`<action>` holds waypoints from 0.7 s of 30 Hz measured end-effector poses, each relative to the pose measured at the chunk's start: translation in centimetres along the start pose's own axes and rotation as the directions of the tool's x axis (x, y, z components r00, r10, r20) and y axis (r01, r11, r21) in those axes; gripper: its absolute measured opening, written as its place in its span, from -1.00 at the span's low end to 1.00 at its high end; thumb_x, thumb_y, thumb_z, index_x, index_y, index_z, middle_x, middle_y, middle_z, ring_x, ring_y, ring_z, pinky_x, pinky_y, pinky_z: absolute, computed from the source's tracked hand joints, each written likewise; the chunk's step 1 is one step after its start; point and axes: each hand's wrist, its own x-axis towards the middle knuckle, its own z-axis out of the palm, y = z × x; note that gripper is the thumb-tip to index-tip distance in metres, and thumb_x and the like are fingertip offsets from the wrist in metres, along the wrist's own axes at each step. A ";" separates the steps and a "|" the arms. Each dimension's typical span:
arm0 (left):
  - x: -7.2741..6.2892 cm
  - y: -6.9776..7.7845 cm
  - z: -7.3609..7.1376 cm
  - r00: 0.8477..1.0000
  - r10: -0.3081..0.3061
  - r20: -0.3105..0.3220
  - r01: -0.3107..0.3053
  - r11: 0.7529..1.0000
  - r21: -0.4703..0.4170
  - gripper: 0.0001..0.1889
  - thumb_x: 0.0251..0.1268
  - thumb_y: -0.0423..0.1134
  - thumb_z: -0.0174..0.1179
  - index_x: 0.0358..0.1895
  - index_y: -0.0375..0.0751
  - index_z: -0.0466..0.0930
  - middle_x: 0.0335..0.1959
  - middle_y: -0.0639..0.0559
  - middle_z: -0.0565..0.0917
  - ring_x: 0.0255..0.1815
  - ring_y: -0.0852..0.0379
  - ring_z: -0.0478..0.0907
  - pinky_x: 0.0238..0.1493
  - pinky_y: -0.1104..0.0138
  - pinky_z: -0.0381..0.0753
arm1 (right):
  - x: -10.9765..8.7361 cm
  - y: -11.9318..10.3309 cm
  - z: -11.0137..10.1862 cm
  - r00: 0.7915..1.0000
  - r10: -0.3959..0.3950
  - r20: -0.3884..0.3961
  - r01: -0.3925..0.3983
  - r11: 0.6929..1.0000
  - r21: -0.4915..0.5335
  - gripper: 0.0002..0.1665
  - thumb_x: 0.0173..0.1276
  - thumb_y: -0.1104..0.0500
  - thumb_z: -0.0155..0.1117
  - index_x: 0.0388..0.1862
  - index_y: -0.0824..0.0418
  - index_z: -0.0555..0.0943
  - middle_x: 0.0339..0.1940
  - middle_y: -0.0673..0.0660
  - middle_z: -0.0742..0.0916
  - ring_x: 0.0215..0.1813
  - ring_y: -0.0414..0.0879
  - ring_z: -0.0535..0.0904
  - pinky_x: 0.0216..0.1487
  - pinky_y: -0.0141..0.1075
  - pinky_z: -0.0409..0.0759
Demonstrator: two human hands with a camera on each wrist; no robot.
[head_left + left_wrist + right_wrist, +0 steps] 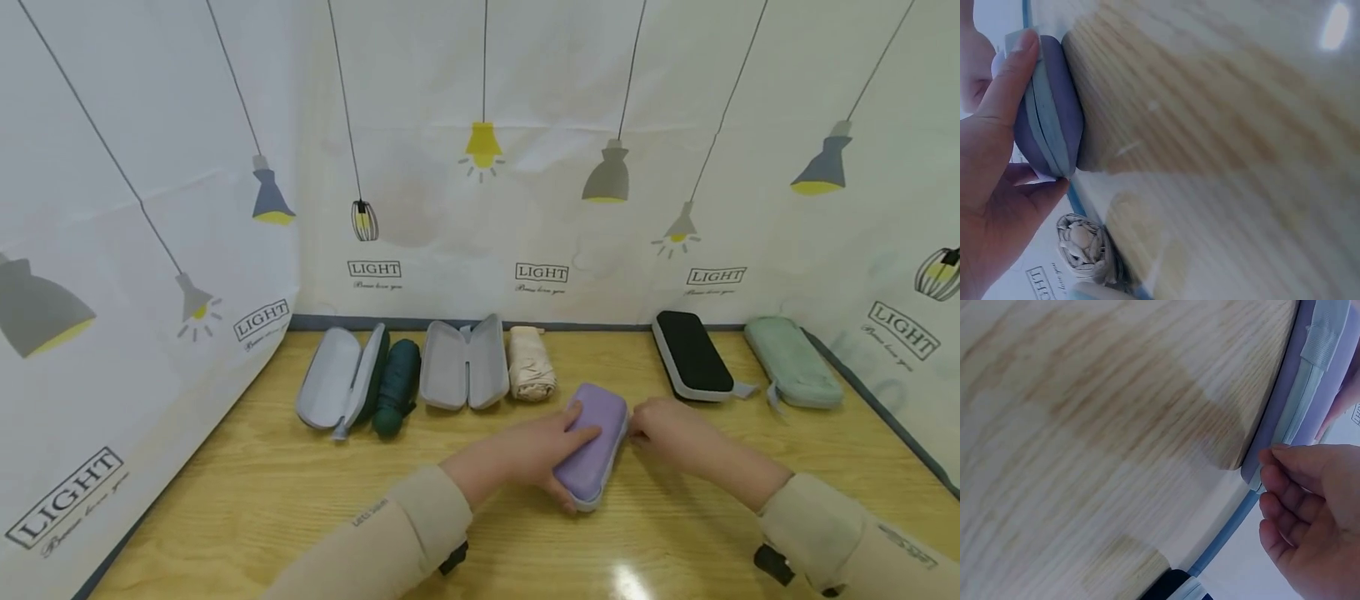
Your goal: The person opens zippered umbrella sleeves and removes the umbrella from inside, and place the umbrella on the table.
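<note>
A lidded purple zip case (606, 408) with a pale zipper band (1300, 400) stands on the table, its lid down. My left hand (542, 450) grips it from the left, with fingers spread over the top and the thumb on the near end. At the case's right side is my right hand (678, 433), fingers curled. In the right wrist view, the right thumb and forefinger pinch at the zipper near one corner; the pull itself is hidden by the fingertips. The left wrist view shows the left thumb pressing the zipper side of the purple case (1063, 94).
Along the back lie an open dark-green case (326, 379), a folded dark-green umbrella (397, 379), an open grey case (446, 367) and a rolled beige umbrella (531, 362). A black case (692, 354) and a mint-green case (795, 362) lie back right, before the printed curtain (540, 208).
</note>
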 end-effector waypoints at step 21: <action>2.4 3.4 -0.7 0.956 -0.280 -0.085 0.287 0.954 0.084 0.17 -0.32 0.50 0.36 0.48 0.04 0.22 0.44 -0.31 0.22 0.19 -0.03 0.50 0.05 0.27 0.55 | -1.7 -1.3 -0.3 0.995 -0.092 -0.047 0.092 0.996 0.009 -0.57 0.01 0.46 0.34 -0.76 0.00 0.45 -0.66 -0.18 0.32 -0.56 -0.30 0.19 -0.52 -0.40 0.22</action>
